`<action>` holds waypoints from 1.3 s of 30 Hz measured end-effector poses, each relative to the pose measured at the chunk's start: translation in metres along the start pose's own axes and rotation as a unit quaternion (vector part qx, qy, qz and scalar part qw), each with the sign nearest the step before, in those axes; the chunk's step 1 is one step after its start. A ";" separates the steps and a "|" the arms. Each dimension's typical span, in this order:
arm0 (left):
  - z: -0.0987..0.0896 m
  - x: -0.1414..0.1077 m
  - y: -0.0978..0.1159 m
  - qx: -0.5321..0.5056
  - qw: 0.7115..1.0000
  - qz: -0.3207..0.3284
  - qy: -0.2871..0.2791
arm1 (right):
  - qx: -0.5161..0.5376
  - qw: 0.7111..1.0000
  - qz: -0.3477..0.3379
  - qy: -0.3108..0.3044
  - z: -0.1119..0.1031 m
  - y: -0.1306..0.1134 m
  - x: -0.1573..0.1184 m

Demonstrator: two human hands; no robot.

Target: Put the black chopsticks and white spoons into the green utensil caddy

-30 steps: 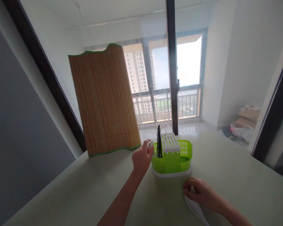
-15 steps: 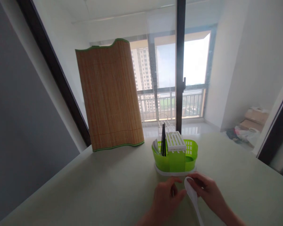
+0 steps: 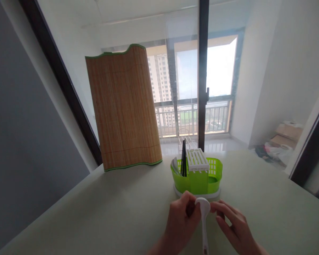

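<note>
A white long-handled spoon (image 3: 204, 209) is upright over the table, its head at the top and its handle running down to the frame's lower edge. My left hand (image 3: 183, 219) pinches the left side of the spoon's head between thumb and fingers. Close to the head's right edge is my right hand (image 3: 234, 225), its thumb and fingers apart; whether a fingertip touches the spoon I cannot tell. Just beyond both hands stands a green utensil caddy (image 3: 198, 182) with a white slotted top (image 3: 198, 159). Black chopsticks (image 3: 184, 159) and white utensils (image 3: 175, 165) stand in its left compartment.
The pale table (image 3: 95, 212) stretches to both sides. A bamboo mat (image 3: 124, 109) with green edging stands at the back left. Behind the table is a glass door with a dark frame (image 3: 202, 71). Cardboard and bags (image 3: 284, 141) lie beyond it at right.
The spoon has passed from my right hand to my left and shifted left, its handle now more vertical. My right hand has let go, its fingers now apart.
</note>
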State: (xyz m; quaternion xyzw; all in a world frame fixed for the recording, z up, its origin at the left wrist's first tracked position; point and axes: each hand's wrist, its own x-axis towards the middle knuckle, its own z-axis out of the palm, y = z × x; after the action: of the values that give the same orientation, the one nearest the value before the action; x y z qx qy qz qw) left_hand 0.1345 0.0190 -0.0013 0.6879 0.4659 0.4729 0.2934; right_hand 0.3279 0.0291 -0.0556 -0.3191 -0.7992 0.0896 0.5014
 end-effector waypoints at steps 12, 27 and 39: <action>-0.089 0.092 0.028 0.126 0.924 0.117 0.342 | -0.065 0.998 -0.018 -0.017 0.004 0.006 -0.001; -0.047 0.135 -0.018 0.348 0.921 -0.037 0.172 | -0.091 0.993 -0.032 -0.062 0.009 0.011 0.001; -0.048 0.146 -0.016 0.498 0.860 -0.018 0.112 | -0.109 0.989 -0.038 -0.097 0.012 0.014 0.001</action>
State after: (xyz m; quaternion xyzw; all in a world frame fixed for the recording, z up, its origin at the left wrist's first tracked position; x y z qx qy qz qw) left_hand 0.1017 0.1573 0.0588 0.6762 0.6811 0.2468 -0.1338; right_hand 0.3227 0.0433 -0.0671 -0.3313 -0.8604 0.0128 0.3869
